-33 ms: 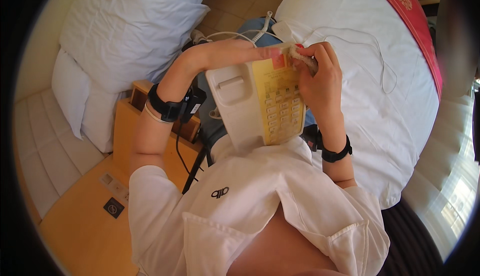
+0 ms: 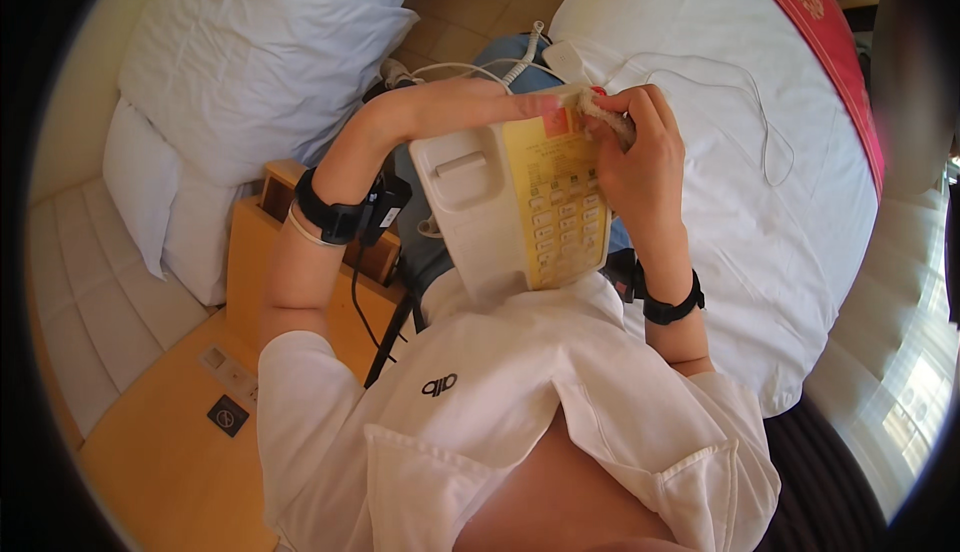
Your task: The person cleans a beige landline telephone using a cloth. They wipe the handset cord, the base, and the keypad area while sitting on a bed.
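A white desk telephone base (image 2: 485,237) with a yellow keypad panel is tilted up in front of my chest, its handset cradle bare. My left hand (image 2: 470,107) reaches across the far edge and grips the base there, the thumb lying over the top of the panel. At the far right corner, my right hand (image 2: 645,152) pinches a small beige fluffy cloth (image 2: 610,120) against the telephone, beside a red spot on its edge. Part of the right fingers is hidden behind the cloth and the hand itself.
On the right is a bed (image 2: 750,242) with white bedding, a thin white cable (image 2: 760,117) and a red runner (image 2: 825,42). A coiled white cord (image 2: 525,60) hangs beyond the telephone. White pillows (image 2: 250,42) and a wooden bedside table (image 2: 170,452) lie left.
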{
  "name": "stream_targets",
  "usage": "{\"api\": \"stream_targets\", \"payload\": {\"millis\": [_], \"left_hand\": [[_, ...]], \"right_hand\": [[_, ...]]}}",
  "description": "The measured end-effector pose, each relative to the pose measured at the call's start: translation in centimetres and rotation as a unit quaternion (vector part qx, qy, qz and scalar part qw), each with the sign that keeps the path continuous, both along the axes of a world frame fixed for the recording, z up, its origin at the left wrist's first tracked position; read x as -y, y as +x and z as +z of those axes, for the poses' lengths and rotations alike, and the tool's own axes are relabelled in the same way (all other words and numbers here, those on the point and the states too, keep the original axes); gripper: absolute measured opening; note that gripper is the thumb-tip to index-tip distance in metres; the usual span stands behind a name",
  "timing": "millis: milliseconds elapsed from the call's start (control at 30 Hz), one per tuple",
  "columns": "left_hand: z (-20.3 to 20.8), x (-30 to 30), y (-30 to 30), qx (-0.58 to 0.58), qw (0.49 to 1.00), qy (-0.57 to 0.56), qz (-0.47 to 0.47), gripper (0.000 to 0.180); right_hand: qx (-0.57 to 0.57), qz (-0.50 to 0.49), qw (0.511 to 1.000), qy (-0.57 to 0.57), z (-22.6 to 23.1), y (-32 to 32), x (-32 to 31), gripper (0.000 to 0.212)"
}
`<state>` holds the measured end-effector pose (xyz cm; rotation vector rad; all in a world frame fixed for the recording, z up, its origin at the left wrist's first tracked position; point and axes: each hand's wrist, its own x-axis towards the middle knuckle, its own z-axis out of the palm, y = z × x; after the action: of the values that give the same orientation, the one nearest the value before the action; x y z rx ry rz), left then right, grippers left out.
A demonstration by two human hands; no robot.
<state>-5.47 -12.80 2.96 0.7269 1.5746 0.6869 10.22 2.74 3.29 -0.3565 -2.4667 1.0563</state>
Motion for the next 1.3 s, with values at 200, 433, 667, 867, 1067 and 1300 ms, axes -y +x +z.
{"api": "stream_targets", "payload": {"millis": [200,433,667,867,1067,1300], "left_hand": [[2.9,-0.8,0.9,-0.082,0.997,0.000,0.002,0.068],[0.0,1.3,0.3,-0.017,0.995,-0.008,0.102,0.047],[0.5,1.3,0.3,0.049,0.994,0.017,0.101,0.054],[1.9,0.2,1.0,0.061,0.994,0.014,0.095,0.065],[0.3,0.8,1.0,0.043,0.993,0.047,0.099,0.067],[-0.4,0.8,0.6,0.063,0.991,0.087,0.074,0.063]], "right_hand": [[0.033,-0.026,0.999,0.006,-0.4,1.1,-0.2,0.015],[0.114,0.012,0.993,-0.006,-1.7,4.0,0.1,0.015],[0.120,0.025,0.991,-0.052,-1.5,4.7,-0.1,0.014],[-0.082,0.066,0.994,-0.020,-0.8,0.2,-0.8,0.017],[-0.091,0.247,0.963,0.053,-1.8,0.8,2.3,0.028],[-0.111,0.142,0.981,0.064,-1.9,-1.3,0.4,0.023]]}}
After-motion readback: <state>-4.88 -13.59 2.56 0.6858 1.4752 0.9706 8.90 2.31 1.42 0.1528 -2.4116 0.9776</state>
